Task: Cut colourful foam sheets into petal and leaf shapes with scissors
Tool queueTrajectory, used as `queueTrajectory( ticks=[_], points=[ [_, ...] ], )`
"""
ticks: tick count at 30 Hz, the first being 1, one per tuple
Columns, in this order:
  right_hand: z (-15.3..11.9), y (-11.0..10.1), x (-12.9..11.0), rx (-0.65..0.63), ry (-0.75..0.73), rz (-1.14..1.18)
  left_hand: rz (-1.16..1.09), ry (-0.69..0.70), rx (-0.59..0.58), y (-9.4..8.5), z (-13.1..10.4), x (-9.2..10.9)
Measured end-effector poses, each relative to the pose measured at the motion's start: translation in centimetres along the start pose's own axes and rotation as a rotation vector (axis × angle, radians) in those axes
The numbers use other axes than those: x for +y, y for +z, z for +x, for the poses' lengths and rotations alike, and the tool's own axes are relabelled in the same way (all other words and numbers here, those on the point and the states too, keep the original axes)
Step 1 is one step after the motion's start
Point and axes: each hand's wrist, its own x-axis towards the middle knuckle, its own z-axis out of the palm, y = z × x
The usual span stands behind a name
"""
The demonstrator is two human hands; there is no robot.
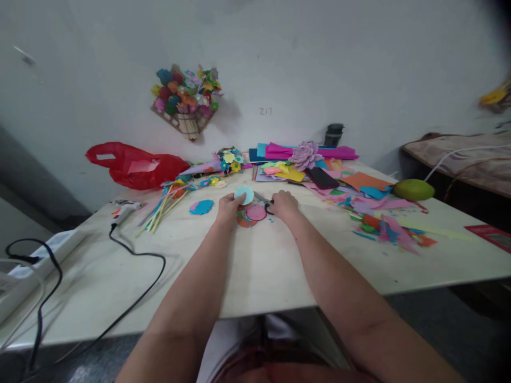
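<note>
Your left hand (pixel 228 207) grips the light-blue paper disc (pixel 244 195) above the surface (pixel 271 271). Your right hand (pixel 285 204) is closed at the scissors' handles (pixel 269 207). Pink and orange discs (pixel 256 212) lie between your hands; bare surface extends toward your near edge.
</note>
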Motion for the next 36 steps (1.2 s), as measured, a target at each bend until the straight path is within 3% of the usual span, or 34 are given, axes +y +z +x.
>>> queueTrajectory(
  ticks=[11, 19, 25, 30, 36],
  points=[
    [-0.4, -0.4, -0.6, 0.007, -0.074, -0.103, -0.034, 0.011, 0.034, 0.0, 0.1, -0.2],
    [-0.2, -0.6, -0.3, 0.017, 0.01, -0.053, -0.062, 0.002, 0.058, 0.0, 0.0, 0.1],
    [0.6, -0.4, 0.2, 0.033, 0.112, 0.37, -0.085, 0.004, 0.084, 0.0, 0.1, 0.2],
    [0.6, 0.0, -0.3, -0.161, 0.049, 1.012, -0.093, -0.014, 0.104, -0.2, 0.4, 0.2],
    [0.3, 0.4, -0.4, -0.247, -0.047, 1.174, -0.12, -0.013, 0.103, -0.5, 0.8, 0.0]
  ],
)
